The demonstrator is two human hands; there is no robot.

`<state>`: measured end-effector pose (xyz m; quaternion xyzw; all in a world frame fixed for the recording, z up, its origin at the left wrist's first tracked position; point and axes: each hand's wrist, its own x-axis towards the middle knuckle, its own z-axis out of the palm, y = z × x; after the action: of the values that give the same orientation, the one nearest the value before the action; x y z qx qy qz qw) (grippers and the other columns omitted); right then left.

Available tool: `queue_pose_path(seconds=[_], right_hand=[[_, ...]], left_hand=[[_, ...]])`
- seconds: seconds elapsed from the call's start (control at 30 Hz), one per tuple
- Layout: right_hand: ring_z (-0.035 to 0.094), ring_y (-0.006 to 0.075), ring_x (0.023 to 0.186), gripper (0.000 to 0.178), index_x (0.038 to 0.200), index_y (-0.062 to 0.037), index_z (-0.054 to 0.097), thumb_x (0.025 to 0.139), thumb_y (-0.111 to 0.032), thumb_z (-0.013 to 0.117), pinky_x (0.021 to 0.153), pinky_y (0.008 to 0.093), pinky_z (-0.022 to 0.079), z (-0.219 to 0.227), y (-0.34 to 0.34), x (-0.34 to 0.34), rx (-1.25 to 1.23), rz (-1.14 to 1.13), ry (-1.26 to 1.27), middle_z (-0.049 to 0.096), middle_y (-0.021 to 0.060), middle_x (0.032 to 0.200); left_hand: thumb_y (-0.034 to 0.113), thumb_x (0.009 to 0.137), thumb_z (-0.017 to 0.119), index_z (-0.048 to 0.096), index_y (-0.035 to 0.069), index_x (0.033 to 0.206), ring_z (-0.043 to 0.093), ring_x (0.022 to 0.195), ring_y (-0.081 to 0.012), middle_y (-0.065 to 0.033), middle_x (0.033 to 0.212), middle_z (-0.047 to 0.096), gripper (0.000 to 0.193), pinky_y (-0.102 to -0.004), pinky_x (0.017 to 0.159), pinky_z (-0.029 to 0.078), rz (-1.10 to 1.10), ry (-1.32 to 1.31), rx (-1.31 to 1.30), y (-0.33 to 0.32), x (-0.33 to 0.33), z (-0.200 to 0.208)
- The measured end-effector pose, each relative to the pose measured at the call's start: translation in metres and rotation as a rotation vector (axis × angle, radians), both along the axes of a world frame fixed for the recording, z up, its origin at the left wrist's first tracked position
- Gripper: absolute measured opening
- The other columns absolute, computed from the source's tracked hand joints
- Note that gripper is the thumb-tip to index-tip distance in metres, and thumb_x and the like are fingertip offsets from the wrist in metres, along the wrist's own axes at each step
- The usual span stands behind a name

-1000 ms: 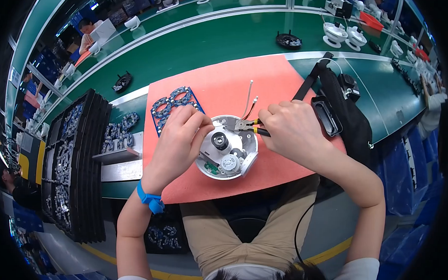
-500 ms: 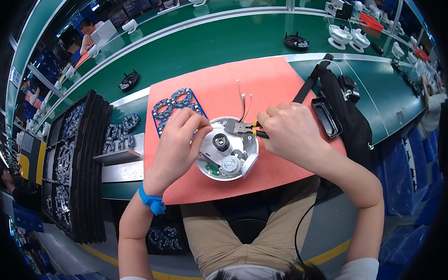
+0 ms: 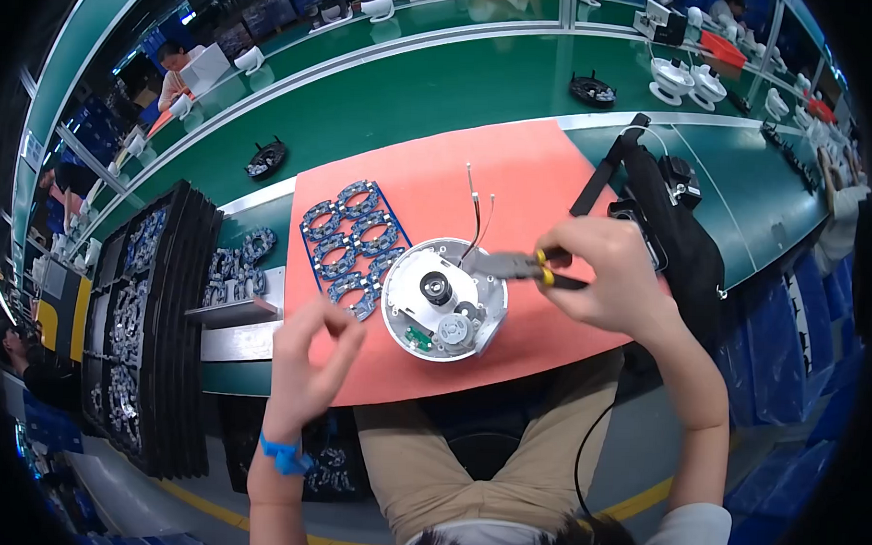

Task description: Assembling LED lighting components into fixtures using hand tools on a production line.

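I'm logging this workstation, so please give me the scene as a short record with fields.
Left hand: nothing visible in its grasp, apart from the housing
Right hand: grips the pliers
Pliers: blurred, pointing toward the housing; contact cannot be told
Housing: white, round, open side up, on the mat
Inside housing: black lens, green board
Wires: extend past the housing's far rim
Left of housing: blue ring boards
Far left: black trays
Right: black bag
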<state>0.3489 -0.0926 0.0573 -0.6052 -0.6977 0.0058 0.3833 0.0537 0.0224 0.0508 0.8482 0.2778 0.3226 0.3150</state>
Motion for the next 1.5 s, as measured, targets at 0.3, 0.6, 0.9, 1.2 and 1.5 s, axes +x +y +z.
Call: queue_pose_path(seconds=[0.3,0.6,0.9,1.2,1.5], right_hand=[[0.067,0.0235,0.086,0.06,0.112,-0.0075,0.064,0.055,-0.015,0.08,0.068,0.0347,0.05,-0.026,-0.024,-0.019,0.071,0.26,-0.04,0.068,0.0053,0.109],[0.065,0.0216,0.079,0.059,0.105,-0.0061,0.064,0.048,0.002,0.077,0.067,0.033,0.047,-0.052,-0.01,-0.027,0.121,0.282,-0.03,0.069,0.0055,0.101],[0.066,0.0234,0.08,0.044,0.104,-0.0079,0.063,0.063,0.001,0.076,0.069,0.0349,0.048,-0.042,0.088,0.008,0.351,0.022,-0.141,0.068,0.0065,0.093],[0.064,0.0329,0.084,0.029,0.101,-0.0089,0.061,0.075,-0.012,0.073,0.071,0.0426,0.049,-0.077,0.268,0.069,0.187,-0.33,-0.072,0.068,0.0114,0.09],[0.066,0.0313,0.089,0.034,0.104,-0.0074,0.056,0.078,-0.019,0.075,0.073,0.0399,0.053,-0.07,0.257,0.069,0.332,-0.397,-0.005,0.063,0.0117,0.098]], left_hand=[[0.017,0.091,0.064,0.059,-0.001,0.086,0.049,0.062,-0.0083,-0.0045,0.069,0.055,0.019,-0.0237,0.057,0.041,-0.369,0.315,-0.713,-0.093,-0.018,-0.092],[0.024,0.09,0.065,0.062,0.001,0.098,0.065,0.071,-0.0294,-0.0176,0.084,0.066,0.025,-0.0399,0.062,0.051,0.162,0.308,-0.542,-0.105,0.006,-0.265],[0.017,0.09,0.063,0.062,-0.001,0.097,0.066,0.069,-0.03,-0.0176,0.074,0.064,0.02,-0.0372,0.059,0.05,0.269,-0.015,-0.377,-0.113,-0.019,-0.198],[0.004,0.086,0.063,0.063,0.001,0.098,0.061,0.066,-0.0193,-0.0101,0.08,0.064,0.012,-0.0288,0.06,0.049,0.123,-0.182,-0.336,-0.122,-0.044,-0.145],[0.0,0.09,0.055,0.05,-0.004,0.124,0.058,0.11,-0.02,-0.0126,0.117,0.06,0.035,-0.0321,0.094,0.045,0.175,-0.439,-0.453,-0.048,-0.057,-0.062]])
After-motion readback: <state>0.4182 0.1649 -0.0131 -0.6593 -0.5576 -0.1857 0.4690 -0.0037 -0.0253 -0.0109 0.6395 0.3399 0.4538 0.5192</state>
